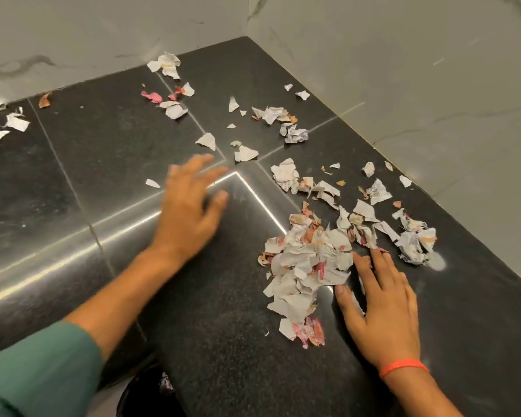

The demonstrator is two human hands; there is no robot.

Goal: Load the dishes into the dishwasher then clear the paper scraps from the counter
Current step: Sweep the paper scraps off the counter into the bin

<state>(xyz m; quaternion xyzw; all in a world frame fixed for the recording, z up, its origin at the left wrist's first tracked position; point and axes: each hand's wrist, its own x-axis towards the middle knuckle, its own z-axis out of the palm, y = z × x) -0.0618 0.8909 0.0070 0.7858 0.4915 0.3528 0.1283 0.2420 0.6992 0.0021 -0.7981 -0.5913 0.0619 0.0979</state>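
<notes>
Left hand (190, 206): palm down, fingers straight and spread, pointing up and to the right; blurred.
Left forearm: bare, reaching in from the lower left, with a green sleeve (36, 371) at its upper part.
Right hand (382, 308): palm down, fingers straight and slightly spread, thumb out to the left.
Right wrist: an orange band (403, 367) circles it.
Both hands: holding nothing.

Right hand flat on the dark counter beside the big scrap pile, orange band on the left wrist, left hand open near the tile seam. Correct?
Not quite: the head view shows the orange band on the right wrist, behind the right hand. The left hand wears none. The rest stands.
</notes>
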